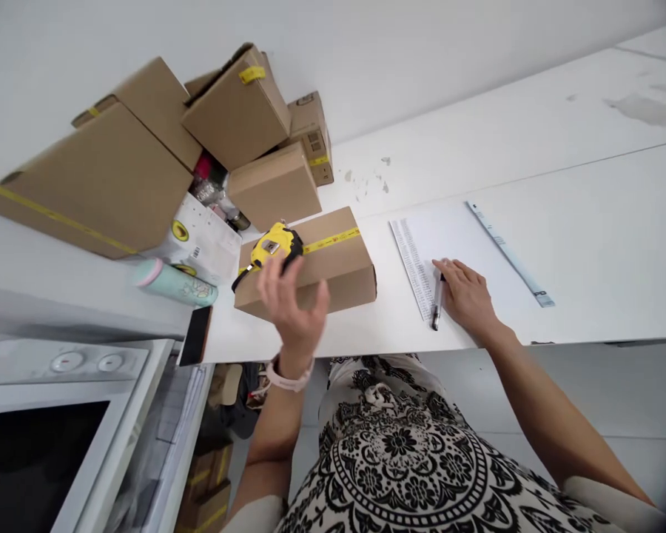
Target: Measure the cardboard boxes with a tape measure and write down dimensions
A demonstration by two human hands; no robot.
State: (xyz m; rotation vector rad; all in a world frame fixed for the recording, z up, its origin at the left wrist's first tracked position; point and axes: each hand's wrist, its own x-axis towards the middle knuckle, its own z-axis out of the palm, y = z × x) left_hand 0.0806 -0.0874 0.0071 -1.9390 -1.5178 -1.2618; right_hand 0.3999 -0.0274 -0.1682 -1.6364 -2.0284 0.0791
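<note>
My left hand (291, 303) is raised over a small cardboard box (333, 270) on the white table (588, 244). Its fingers close on a yellow tape measure (274, 244) that rests on the box's top. My right hand (466, 296) lies on a white sheet of paper (466, 237) and holds a black pen (437, 300), tip near a printed column of text.
Several cardboard boxes (144, 155) are piled at the table's back left against the wall. A mint-green bottle (175, 283) lies on its side, with a dark phone (195, 334) at the table edge. A ruler (510, 255) lies beside the paper. A white appliance (61, 414) stands lower left.
</note>
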